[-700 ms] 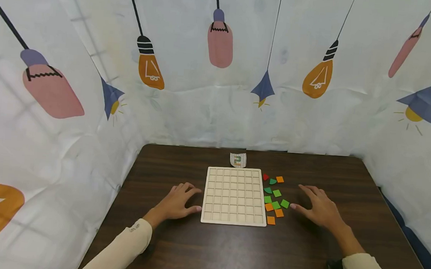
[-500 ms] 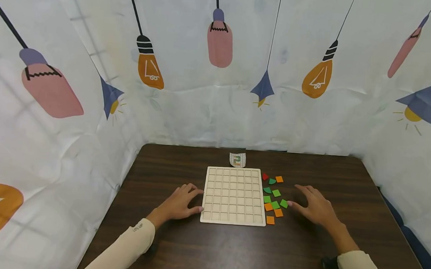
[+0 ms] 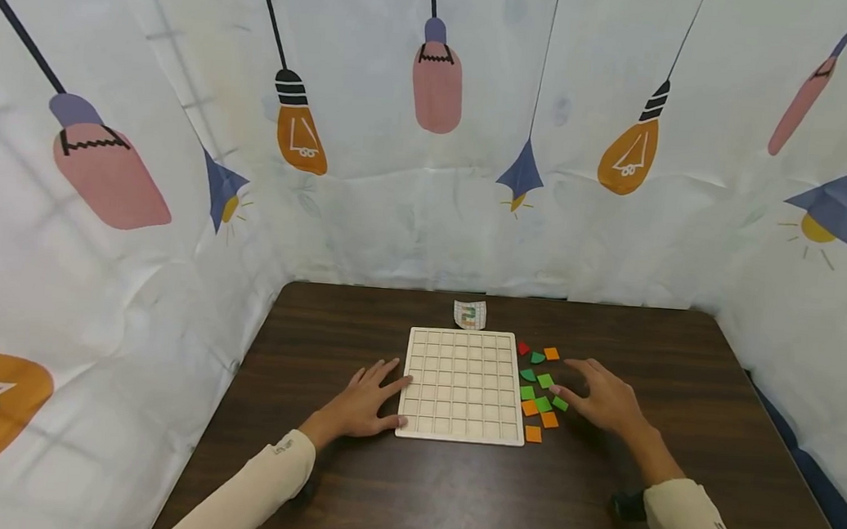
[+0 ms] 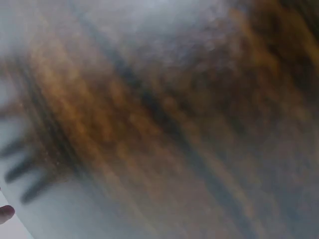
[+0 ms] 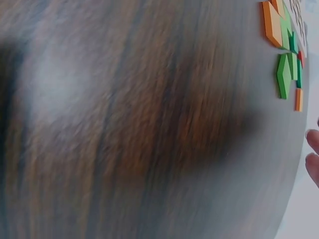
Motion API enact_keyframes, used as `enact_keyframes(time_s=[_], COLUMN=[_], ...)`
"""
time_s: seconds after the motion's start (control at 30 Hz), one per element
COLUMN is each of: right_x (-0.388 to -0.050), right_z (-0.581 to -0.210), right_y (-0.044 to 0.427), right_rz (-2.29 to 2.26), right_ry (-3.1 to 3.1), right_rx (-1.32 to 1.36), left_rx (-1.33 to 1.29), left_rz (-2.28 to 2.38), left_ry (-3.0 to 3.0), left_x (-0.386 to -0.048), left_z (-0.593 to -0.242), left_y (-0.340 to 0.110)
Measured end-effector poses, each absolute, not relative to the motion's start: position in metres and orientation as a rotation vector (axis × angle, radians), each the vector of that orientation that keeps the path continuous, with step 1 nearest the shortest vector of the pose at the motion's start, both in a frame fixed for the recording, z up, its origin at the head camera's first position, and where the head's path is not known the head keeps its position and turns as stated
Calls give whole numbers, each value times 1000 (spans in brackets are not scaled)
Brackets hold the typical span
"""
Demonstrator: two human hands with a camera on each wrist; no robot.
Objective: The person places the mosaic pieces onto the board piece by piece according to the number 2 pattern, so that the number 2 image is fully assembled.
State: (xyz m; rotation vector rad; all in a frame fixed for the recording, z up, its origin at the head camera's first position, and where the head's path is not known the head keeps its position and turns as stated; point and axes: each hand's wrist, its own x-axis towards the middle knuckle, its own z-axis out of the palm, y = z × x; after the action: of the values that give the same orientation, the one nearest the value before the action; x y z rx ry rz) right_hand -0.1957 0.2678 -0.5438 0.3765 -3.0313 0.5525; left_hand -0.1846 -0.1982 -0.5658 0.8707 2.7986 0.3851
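Note:
In the head view a pale square board with a grid of cells lies on the dark table. The left hand has its thumb and a finger on the board's left edge, the other fingers spread. Orange, green and red pieces lie along the board's right side. Over the rightmost green pieces hovers the right hand, thumb and fingers apart, holding nothing. The right wrist view shows an orange piece, a green piece and fingertips. A fingertip shows in the left wrist view.
A small printed card with a coloured pattern lies just behind the board. The dark wooden table reaches back to a white cloth printed with lamps, which also hangs at both sides.
The left hand has moved right onto the board's edge, its fingers spreading. The right hand has moved left, from beside the pieces to over the rightmost green ones.

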Motion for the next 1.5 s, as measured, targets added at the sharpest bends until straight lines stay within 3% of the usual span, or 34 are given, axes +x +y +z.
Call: enact_keyframes(time_s=[1.5], right_x=[-254], right_z=[-565], right_y=[229], right_rz=[586], right_ry=[-3018], right_rx=[515], left_rx=[828], left_rz=[410], left_ry=[2705], left_x=[-187], left_z=[-563], left_y=[-191])
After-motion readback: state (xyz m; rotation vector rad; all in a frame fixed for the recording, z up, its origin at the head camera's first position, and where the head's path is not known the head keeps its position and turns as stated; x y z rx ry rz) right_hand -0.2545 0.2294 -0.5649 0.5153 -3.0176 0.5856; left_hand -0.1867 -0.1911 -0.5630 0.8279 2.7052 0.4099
